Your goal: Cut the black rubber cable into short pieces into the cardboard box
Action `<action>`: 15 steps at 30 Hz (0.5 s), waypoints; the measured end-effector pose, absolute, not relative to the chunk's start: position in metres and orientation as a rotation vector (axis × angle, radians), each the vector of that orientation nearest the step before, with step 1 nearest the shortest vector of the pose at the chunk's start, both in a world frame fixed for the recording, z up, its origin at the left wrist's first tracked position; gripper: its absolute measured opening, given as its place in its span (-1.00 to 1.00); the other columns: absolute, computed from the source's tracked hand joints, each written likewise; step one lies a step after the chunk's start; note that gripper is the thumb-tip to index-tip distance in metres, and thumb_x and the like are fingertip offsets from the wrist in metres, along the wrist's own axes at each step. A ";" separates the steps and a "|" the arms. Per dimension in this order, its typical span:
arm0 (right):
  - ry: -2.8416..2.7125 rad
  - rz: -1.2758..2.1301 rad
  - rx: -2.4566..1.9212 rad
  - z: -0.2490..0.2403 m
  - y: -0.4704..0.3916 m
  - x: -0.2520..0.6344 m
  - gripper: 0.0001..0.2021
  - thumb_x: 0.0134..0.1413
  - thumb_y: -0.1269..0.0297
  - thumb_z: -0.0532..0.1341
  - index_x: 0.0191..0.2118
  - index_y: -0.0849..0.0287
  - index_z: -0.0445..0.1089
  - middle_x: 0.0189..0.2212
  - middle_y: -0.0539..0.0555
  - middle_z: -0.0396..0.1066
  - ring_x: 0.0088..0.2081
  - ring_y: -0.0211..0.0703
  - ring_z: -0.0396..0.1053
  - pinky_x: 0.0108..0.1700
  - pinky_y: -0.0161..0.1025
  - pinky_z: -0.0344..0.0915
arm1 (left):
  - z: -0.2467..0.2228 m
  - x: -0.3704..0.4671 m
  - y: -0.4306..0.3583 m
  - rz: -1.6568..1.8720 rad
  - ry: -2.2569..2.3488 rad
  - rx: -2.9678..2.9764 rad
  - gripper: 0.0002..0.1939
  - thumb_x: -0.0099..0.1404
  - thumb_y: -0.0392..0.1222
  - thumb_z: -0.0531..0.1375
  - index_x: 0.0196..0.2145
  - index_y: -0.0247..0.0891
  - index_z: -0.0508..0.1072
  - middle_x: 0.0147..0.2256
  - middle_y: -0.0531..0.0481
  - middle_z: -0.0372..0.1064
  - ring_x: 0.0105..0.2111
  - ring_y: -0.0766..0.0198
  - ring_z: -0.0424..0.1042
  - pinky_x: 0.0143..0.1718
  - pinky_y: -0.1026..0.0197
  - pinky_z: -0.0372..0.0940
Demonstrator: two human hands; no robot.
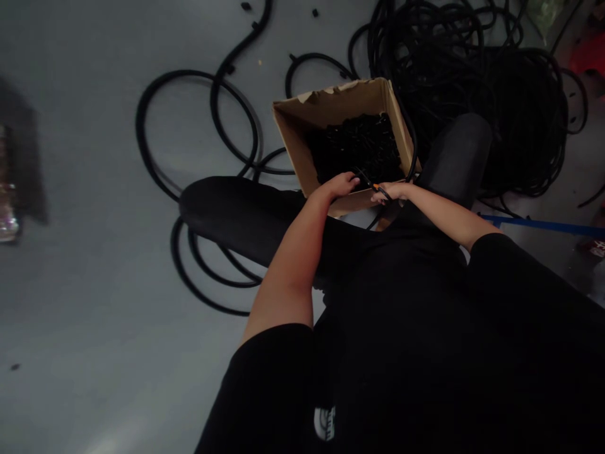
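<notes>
Beside the cardboard box [299, 153], a big black tubing tangle [520, 113]

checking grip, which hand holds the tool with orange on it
The right hand, at the tool's orange part; the left hand is by its dark tip.

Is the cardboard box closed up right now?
No, the cardboard box stands open at the top, showing small black pieces inside.

Workshop-like space: smooth grey floor [94, 284], big heap of black tubing [454, 82], open cardboard box [297, 151] of black pieces [363, 142].
</notes>
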State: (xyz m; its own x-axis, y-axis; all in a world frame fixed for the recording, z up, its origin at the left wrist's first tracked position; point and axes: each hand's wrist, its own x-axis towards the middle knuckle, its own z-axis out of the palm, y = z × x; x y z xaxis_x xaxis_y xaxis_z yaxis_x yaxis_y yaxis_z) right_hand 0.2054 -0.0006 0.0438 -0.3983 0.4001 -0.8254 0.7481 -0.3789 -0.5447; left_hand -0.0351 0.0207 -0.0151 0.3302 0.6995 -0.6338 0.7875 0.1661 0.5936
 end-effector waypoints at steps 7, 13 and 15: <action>1.554 -1.866 1.538 0.048 -0.001 0.206 -0.57 0.45 0.35 0.59 -0.39 0.17 0.41 -0.45 -0.03 0.46 -0.42 -0.29 0.37 -0.29 -0.40 0.34 | -0.006 -0.034 0.019 -0.112 1.300 1.619 -0.52 0.63 0.01 0.15 0.16 -0.32 0.76 0.04 -0.28 0.76 0.09 -0.14 0.65 0.25 -0.06 0.53; 1.521 -1.829 1.621 0.055 -0.001 0.202 -0.59 0.46 0.35 0.53 -0.40 0.15 0.39 -0.52 -0.04 0.43 -0.51 -0.30 0.36 -0.41 -0.39 0.26 | 0.003 -0.031 0.019 -0.155 1.323 1.628 -0.53 0.64 -0.04 0.13 0.13 -0.35 0.75 0.08 -0.34 0.75 0.10 -0.15 0.68 0.27 -0.06 0.51; 1.485 -1.834 1.617 0.058 0.001 0.202 -0.59 0.40 0.30 0.55 -0.41 0.13 0.37 -0.57 -0.05 0.38 -0.53 -0.30 0.33 -0.45 -0.38 0.21 | 0.003 -0.032 0.019 -0.159 1.321 1.634 -0.54 0.65 -0.04 0.12 0.12 -0.35 0.75 0.09 -0.35 0.75 0.11 -0.14 0.67 0.27 -0.04 0.51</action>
